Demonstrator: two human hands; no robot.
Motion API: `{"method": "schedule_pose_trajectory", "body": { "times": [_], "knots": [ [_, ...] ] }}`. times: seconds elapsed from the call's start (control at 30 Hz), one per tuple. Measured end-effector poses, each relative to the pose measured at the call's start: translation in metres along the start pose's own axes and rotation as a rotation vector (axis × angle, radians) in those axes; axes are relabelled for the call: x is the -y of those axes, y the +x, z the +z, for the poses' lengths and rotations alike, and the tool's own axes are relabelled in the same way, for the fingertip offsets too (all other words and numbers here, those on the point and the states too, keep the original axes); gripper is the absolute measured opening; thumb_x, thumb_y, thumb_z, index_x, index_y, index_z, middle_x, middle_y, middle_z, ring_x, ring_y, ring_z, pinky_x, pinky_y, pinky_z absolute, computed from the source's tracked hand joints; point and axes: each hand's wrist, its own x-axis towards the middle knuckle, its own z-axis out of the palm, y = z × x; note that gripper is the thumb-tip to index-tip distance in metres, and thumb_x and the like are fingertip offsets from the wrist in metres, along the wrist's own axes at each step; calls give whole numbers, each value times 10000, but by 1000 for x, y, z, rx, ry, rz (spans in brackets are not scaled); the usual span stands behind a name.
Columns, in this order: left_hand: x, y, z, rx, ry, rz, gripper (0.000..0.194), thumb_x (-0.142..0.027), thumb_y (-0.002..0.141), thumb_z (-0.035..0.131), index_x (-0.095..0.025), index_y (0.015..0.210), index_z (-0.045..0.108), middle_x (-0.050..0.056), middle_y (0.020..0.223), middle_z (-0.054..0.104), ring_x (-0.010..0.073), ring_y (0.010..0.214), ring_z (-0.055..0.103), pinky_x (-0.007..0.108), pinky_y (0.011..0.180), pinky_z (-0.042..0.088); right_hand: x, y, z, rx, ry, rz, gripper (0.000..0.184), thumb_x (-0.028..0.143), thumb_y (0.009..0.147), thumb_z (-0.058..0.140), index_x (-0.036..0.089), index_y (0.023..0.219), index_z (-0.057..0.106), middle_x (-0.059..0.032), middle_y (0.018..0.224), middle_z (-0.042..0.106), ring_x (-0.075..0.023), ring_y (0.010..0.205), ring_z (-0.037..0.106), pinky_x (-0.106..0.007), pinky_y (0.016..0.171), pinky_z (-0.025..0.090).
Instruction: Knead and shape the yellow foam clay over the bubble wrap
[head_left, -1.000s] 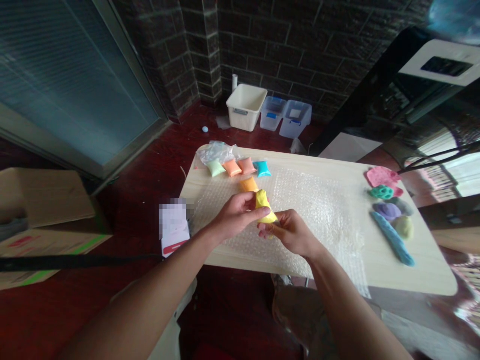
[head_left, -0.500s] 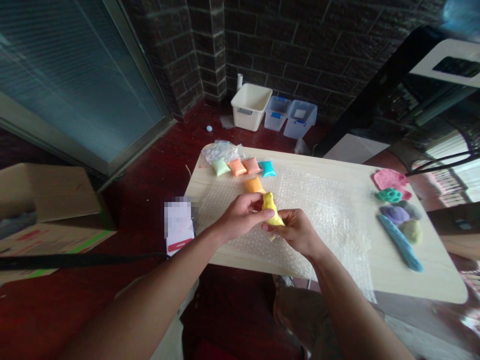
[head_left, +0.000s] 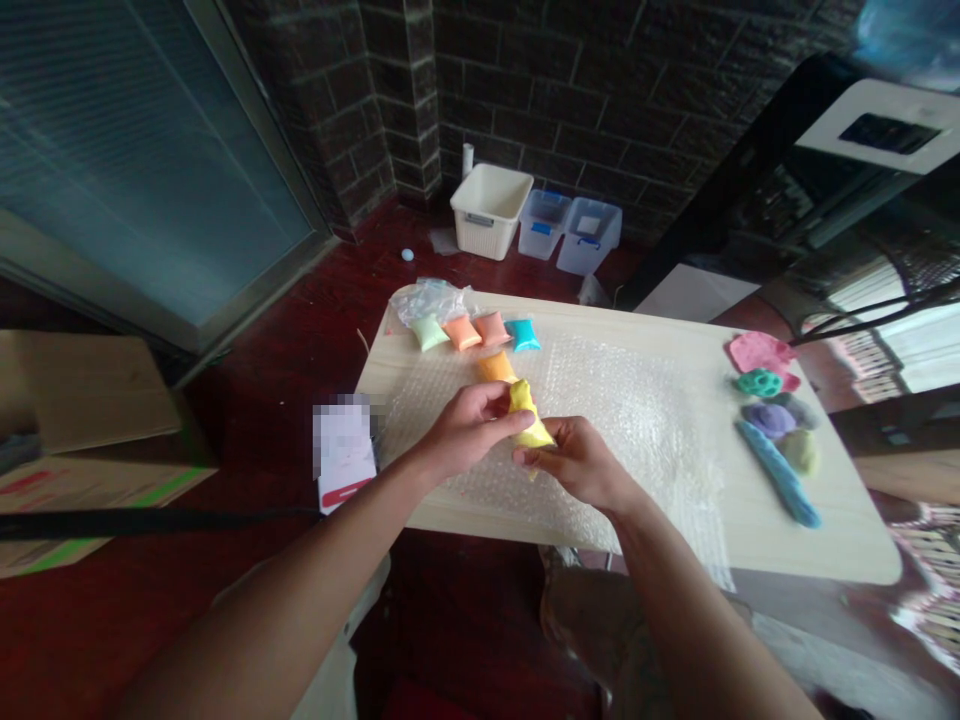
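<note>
Both hands hold a packet of yellow modelling clay (head_left: pixel 529 425) above the bubble wrap. My left hand (head_left: pixel 474 425) grips its upper left side, thumb across the front. Lower down, my right hand (head_left: pixel 577 458) pinches the packet's bottom end. Yellow clay bulges at the top; whether it is outside the wrapper is hard to tell. Just behind the fingers lies an orange-yellow clay packet (head_left: pixel 495 366). Beyond it sit a pale green packet (head_left: pixel 428 332), an orange packet (head_left: pixel 461 332), a salmon packet (head_left: pixel 492 328) and a blue packet (head_left: pixel 523 334) in a row.
Bubble wrap (head_left: pixel 637 410) covers the middle of the table (head_left: pixel 840 540). Shaped clay pieces lie at the right, among them a blue roll (head_left: pixel 780 475) and a pink piece (head_left: pixel 759 355). Crumpled clear plastic (head_left: pixel 429 300) rests at the far left corner. A cardboard box (head_left: pixel 97 400) stands left.
The whole view has shifted slightly, so the table and hands appear further left. Both hands keep their hold on the yellow clay packet, with little change in their grip.
</note>
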Motion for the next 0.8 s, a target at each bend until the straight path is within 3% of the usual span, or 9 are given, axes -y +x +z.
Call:
{"method": "schedule_pose_trajectory", "body": {
  "times": [0.17,0.33,0.47,0.63,0.8],
  "knots": [
    [-5,-1,2,34,-16,-10,269,-316,850,793,-126,1018,705,56,957,705,171,870,657,290,790,508,-2,2,1,-154,32,71,474,388,635,949,194,538,528,70,502,507,-76,488,367,-259,485,242],
    [-3,0,0,9,15,6,234,-318,848,794,-134,959,703,48,942,699,174,883,650,286,792,495,-1,0,0,-45,-16,8,280,400,784,851,160,668,766,-21,613,709,-120,547,549,-278,556,410],
    [0,1,-3,-25,20,13,241,-331,840,806,-142,927,684,33,906,688,164,854,639,277,766,484,2,-3,0,11,12,-11,267,420,860,788,170,779,835,-72,736,796,-171,652,681,-324,664,540],
    [1,2,-2,-56,-38,-15,309,-392,816,826,-149,869,642,15,834,658,150,778,629,273,716,491,2,-2,2,27,29,9,282,430,882,774,163,807,828,-83,758,801,-179,668,713,-328,665,570],
    [-3,3,-2,-112,-79,-18,359,-430,789,853,-149,918,671,34,879,695,165,811,653,291,750,529,3,-2,3,-51,20,-3,354,491,833,837,141,850,790,-69,739,761,-159,636,664,-300,604,535]
  ]
}}
